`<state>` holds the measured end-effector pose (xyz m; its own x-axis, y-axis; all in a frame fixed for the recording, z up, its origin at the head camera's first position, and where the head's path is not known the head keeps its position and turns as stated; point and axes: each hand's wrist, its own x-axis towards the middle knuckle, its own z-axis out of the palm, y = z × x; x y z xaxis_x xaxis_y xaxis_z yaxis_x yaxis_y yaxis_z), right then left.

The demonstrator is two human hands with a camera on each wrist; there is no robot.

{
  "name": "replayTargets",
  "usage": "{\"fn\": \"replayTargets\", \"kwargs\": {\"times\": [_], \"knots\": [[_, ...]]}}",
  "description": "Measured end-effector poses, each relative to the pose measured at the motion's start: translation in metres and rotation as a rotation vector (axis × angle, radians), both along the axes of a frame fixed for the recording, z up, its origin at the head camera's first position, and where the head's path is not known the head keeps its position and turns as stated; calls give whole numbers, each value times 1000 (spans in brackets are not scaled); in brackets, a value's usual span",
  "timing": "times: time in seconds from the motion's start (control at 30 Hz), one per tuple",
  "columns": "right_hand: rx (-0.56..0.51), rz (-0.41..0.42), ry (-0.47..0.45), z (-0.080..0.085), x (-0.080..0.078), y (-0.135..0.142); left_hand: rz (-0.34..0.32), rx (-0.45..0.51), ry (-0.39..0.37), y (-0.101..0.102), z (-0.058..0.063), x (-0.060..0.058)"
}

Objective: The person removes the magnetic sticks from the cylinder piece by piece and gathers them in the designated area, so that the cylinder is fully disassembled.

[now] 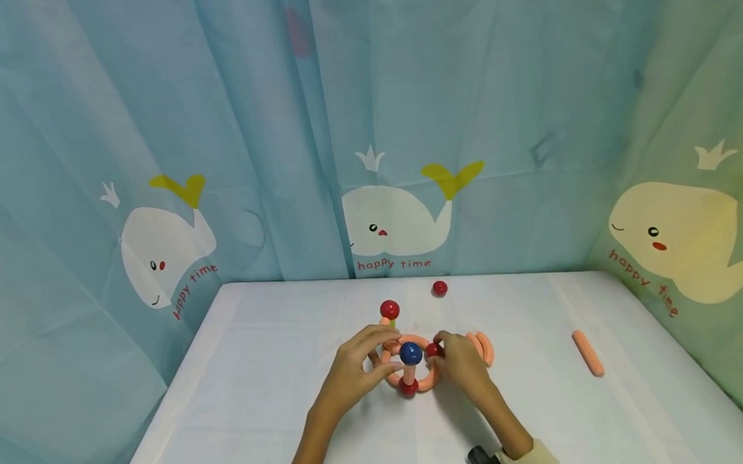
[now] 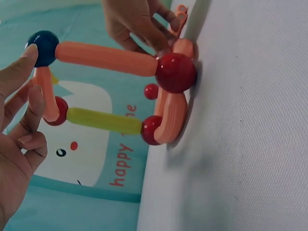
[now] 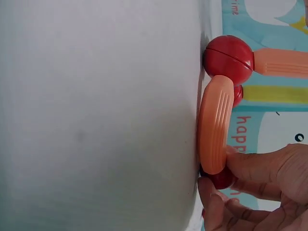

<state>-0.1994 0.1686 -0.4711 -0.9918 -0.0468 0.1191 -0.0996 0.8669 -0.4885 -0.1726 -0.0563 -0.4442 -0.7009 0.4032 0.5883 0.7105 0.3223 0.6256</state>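
A ball-and-stick toy frame stands on the table, with curved orange sticks [image 1: 426,383] and red balls forming a ring at its base. An orange stick [image 2: 106,58] and a green stick [image 2: 103,120] rise from the base, topped by a blue ball [image 1: 411,353] and a red ball [image 1: 389,309]. A short curved stick [image 2: 46,94] bridges these two. My left hand [image 1: 352,364] holds this top part, thumb on the blue ball and fingers by the bridge. Low at the ring's right side, my right hand [image 1: 463,361] pinches a red ball [image 3: 222,179] against a curved stick's end [image 3: 215,130].
Beyond the frame lies a loose red ball [image 1: 439,288]. Curved orange sticks [image 1: 486,349] lie just right of my right hand. Farther right is a straight orange stick [image 1: 587,353]. A blue curtain [image 1: 267,126] with whale prints hangs behind the white table [image 1: 229,404].
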Motion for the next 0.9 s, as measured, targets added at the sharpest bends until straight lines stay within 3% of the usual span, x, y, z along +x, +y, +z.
{"fn": "replayTargets", "kwargs": {"times": [0.33, 0.47, 0.67, 0.77, 0.9], "knots": [[-14, 82, 28, -2, -14, -1, -16, 10, -47, 2, -3, 3], [-44, 96, 3, -1, -18, -2, -32, 6, -21, 5, -3, 2], [-125, 93, -2, -1, -17, 0, 6, -1, 46, 9, -4, 2], [-182, 81, 60, 5, -14, 3, 33, -1, 97, 10, -5, 1], [-290, 109, 221, 20, -7, 10, 62, -17, 154, 10, -6, 0]]}}
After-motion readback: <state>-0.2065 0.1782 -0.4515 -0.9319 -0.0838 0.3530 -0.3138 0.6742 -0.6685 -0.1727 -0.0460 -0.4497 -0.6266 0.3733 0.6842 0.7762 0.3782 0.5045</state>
